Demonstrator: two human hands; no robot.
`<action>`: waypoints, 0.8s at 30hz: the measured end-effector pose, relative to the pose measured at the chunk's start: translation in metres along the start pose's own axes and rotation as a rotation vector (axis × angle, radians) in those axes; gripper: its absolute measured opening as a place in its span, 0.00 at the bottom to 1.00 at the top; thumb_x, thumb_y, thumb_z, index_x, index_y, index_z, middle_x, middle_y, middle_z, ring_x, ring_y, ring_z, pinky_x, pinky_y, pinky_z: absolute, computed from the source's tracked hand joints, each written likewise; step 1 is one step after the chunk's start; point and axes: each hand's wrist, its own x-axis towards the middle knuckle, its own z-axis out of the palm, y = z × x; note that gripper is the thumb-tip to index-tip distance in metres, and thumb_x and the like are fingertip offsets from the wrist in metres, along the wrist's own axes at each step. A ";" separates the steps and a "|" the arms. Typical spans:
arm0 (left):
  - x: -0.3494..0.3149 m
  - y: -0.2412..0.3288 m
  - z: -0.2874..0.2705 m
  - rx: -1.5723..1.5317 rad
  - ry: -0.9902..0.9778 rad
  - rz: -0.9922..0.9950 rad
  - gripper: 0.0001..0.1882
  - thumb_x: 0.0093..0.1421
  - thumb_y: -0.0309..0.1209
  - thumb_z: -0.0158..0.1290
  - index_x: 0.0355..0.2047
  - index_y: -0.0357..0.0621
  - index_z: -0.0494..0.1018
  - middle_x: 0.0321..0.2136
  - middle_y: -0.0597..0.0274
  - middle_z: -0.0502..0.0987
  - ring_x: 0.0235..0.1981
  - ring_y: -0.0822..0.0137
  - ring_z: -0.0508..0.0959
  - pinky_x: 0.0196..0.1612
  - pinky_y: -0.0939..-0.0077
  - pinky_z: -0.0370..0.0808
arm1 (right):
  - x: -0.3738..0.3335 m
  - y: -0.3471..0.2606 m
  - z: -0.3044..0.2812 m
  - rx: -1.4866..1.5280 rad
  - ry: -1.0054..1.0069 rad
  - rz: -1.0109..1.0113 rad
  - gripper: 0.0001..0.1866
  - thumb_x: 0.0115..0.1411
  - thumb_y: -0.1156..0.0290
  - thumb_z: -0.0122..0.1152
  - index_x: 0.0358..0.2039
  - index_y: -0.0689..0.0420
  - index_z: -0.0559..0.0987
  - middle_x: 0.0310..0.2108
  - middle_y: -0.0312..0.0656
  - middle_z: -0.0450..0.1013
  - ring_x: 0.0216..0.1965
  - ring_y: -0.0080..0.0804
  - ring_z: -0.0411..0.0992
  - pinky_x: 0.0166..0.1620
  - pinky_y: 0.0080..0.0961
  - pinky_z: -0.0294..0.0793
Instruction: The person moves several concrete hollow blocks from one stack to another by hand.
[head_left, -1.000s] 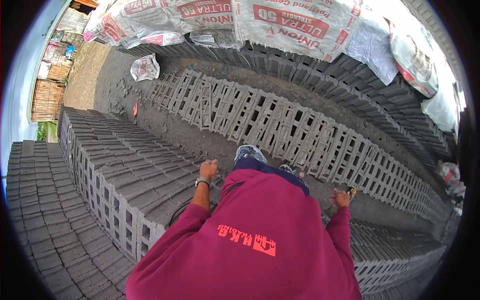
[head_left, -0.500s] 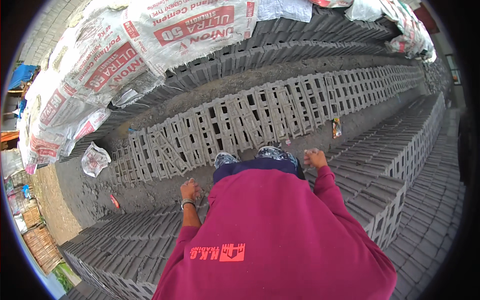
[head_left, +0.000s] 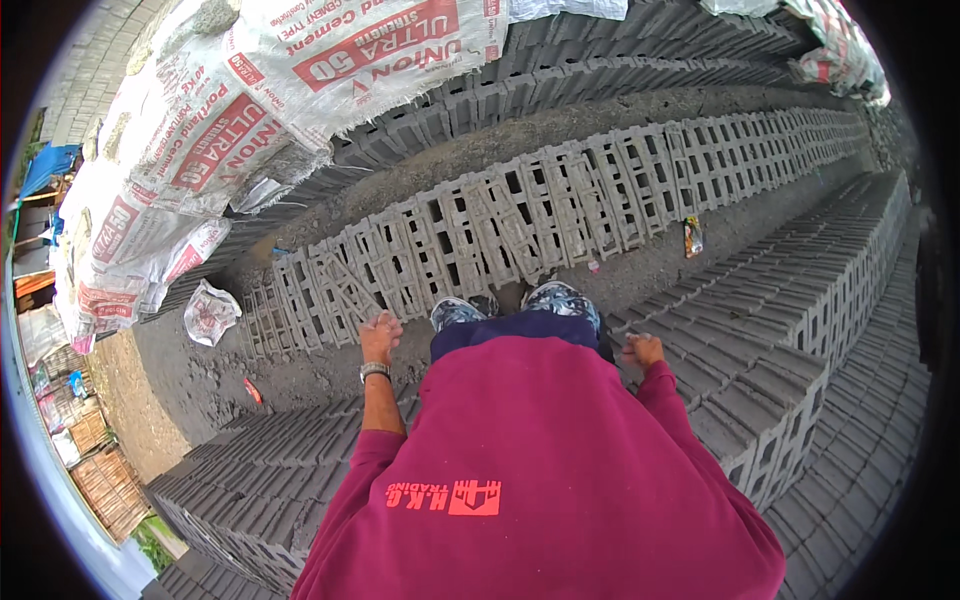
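Note:
My left hand (head_left: pixel 380 336), with a watch on its wrist, is held out in front of me with the fingers curled in. Nothing shows in it. Past it lies a long row of grey hollow concrete blocks (head_left: pixel 470 235), set side by side on the ground, a few of them leaning. My right hand (head_left: pixel 643 350) is loosely closed, also with nothing visible in it. It hangs near a stack of similar blocks (head_left: pixel 720 375) on my right. Neither hand touches a block.
White and red cement sacks (head_left: pixel 270 110) cover the far-left stack. More stacked blocks (head_left: pixel 270 480) stand at the lower left. A crumpled white sack (head_left: pixel 212 312), a red scrap (head_left: pixel 252 390) and a colourful wrapper (head_left: pixel 693 237) lie on the dirt ground. Woven-walled sheds stand at the far left.
My left hand has risen farther forward, while my right hand has drawn back toward my body. The view has shifted slightly, and my feet show more in front of me.

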 end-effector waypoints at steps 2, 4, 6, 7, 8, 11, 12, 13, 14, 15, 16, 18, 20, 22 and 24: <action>-0.020 -0.014 -0.001 0.052 0.029 -0.052 0.23 0.60 0.41 0.55 0.49 0.35 0.71 0.31 0.62 0.79 0.22 0.73 0.77 0.20 0.80 0.68 | 0.010 -0.033 -0.007 0.023 -0.050 -0.066 0.19 0.60 0.56 0.59 0.42 0.59 0.78 0.32 0.43 0.80 0.24 0.32 0.78 0.23 0.26 0.72; -0.027 -0.032 -0.003 0.070 0.065 -0.069 0.22 0.60 0.39 0.54 0.48 0.34 0.71 0.29 0.59 0.78 0.21 0.71 0.77 0.16 0.78 0.65 | 0.024 -0.059 -0.018 0.053 -0.027 -0.179 0.18 0.60 0.55 0.58 0.43 0.55 0.78 0.33 0.41 0.80 0.25 0.28 0.78 0.24 0.22 0.70; -0.028 -0.055 -0.018 0.113 0.060 -0.114 0.21 0.60 0.38 0.54 0.47 0.33 0.71 0.27 0.58 0.77 0.20 0.69 0.76 0.14 0.77 0.63 | 0.033 -0.079 -0.027 0.120 0.003 -0.254 0.19 0.61 0.54 0.58 0.44 0.55 0.78 0.34 0.41 0.80 0.27 0.26 0.78 0.26 0.21 0.69; -0.031 -0.061 -0.027 0.122 0.045 -0.154 0.21 0.60 0.38 0.54 0.47 0.33 0.71 0.27 0.57 0.77 0.19 0.69 0.75 0.14 0.76 0.63 | 0.030 -0.087 -0.028 0.162 0.028 -0.263 0.19 0.62 0.55 0.57 0.44 0.56 0.78 0.34 0.40 0.80 0.27 0.25 0.77 0.26 0.20 0.69; -0.032 -0.065 -0.038 0.127 0.031 -0.190 0.21 0.60 0.37 0.54 0.47 0.32 0.71 0.27 0.57 0.77 0.18 0.69 0.75 0.13 0.76 0.63 | 0.023 -0.099 -0.025 0.203 0.054 -0.278 0.19 0.62 0.55 0.56 0.44 0.57 0.78 0.33 0.40 0.79 0.27 0.24 0.77 0.27 0.19 0.68; -0.011 -0.058 -0.057 0.195 -0.011 -0.218 0.20 0.60 0.37 0.54 0.46 0.32 0.72 0.27 0.57 0.77 0.17 0.68 0.75 0.13 0.76 0.63 | -0.010 -0.107 -0.022 0.346 0.121 -0.302 0.19 0.63 0.56 0.56 0.45 0.59 0.77 0.34 0.39 0.79 0.28 0.23 0.77 0.28 0.18 0.68; -0.002 -0.053 -0.062 0.229 -0.025 -0.210 0.20 0.60 0.37 0.54 0.46 0.33 0.72 0.27 0.58 0.77 0.17 0.68 0.75 0.13 0.76 0.63 | -0.022 -0.105 -0.023 0.401 0.143 -0.306 0.20 0.63 0.56 0.56 0.45 0.59 0.77 0.34 0.39 0.79 0.28 0.22 0.77 0.28 0.18 0.68; 0.009 -0.043 -0.064 0.266 -0.035 -0.163 0.19 0.61 0.37 0.53 0.45 0.33 0.72 0.27 0.58 0.77 0.17 0.69 0.75 0.14 0.76 0.64 | -0.038 -0.101 -0.021 0.434 0.165 -0.317 0.20 0.63 0.56 0.56 0.46 0.59 0.77 0.35 0.39 0.79 0.28 0.22 0.77 0.29 0.18 0.68; 0.022 -0.026 -0.063 0.304 -0.043 -0.114 0.18 0.61 0.37 0.53 0.44 0.33 0.73 0.27 0.59 0.77 0.18 0.69 0.75 0.15 0.76 0.65 | -0.055 -0.095 -0.017 0.470 0.185 -0.327 0.20 0.63 0.56 0.56 0.46 0.59 0.77 0.35 0.38 0.79 0.29 0.21 0.77 0.29 0.18 0.68; 0.036 -0.008 -0.065 0.342 -0.049 -0.063 0.18 0.61 0.37 0.53 0.44 0.34 0.73 0.27 0.60 0.77 0.19 0.69 0.76 0.15 0.76 0.65 | -0.072 -0.090 -0.010 0.507 0.205 -0.336 0.20 0.63 0.56 0.57 0.46 0.58 0.77 0.35 0.38 0.79 0.30 0.21 0.77 0.30 0.18 0.68; 0.048 0.013 -0.065 0.355 -0.086 0.016 0.18 0.61 0.37 0.53 0.43 0.34 0.74 0.27 0.61 0.77 0.20 0.70 0.76 0.17 0.77 0.66 | -0.090 -0.085 -0.005 0.545 0.235 -0.359 0.20 0.63 0.55 0.57 0.46 0.58 0.77 0.36 0.38 0.79 0.31 0.21 0.77 0.31 0.17 0.68; 0.070 0.058 -0.055 0.380 -0.152 0.128 0.18 0.61 0.38 0.53 0.42 0.35 0.74 0.27 0.63 0.77 0.21 0.72 0.76 0.19 0.79 0.66 | -0.133 -0.068 0.011 0.598 0.316 -0.376 0.20 0.63 0.55 0.57 0.47 0.58 0.76 0.36 0.38 0.79 0.32 0.21 0.77 0.32 0.16 0.68; 0.088 0.099 -0.046 0.422 -0.203 0.215 0.17 0.61 0.39 0.53 0.41 0.36 0.75 0.27 0.64 0.77 0.22 0.73 0.76 0.19 0.80 0.66 | -0.186 -0.061 0.037 0.640 0.425 -0.351 0.19 0.62 0.56 0.58 0.46 0.58 0.77 0.37 0.38 0.79 0.33 0.21 0.76 0.34 0.16 0.67; 0.110 0.125 -0.053 0.480 -0.251 0.270 0.17 0.61 0.39 0.53 0.40 0.36 0.75 0.27 0.64 0.77 0.22 0.73 0.76 0.20 0.80 0.66 | -0.228 -0.052 0.068 0.681 0.505 -0.369 0.19 0.62 0.57 0.59 0.45 0.59 0.77 0.37 0.39 0.79 0.33 0.21 0.76 0.34 0.17 0.67; 0.122 0.139 -0.057 0.538 -0.295 0.307 0.16 0.61 0.39 0.53 0.39 0.37 0.76 0.26 0.64 0.77 0.22 0.73 0.76 0.20 0.80 0.66 | -0.262 -0.041 0.095 0.709 0.516 -0.355 0.18 0.62 0.57 0.59 0.44 0.59 0.78 0.37 0.39 0.79 0.33 0.21 0.77 0.35 0.18 0.67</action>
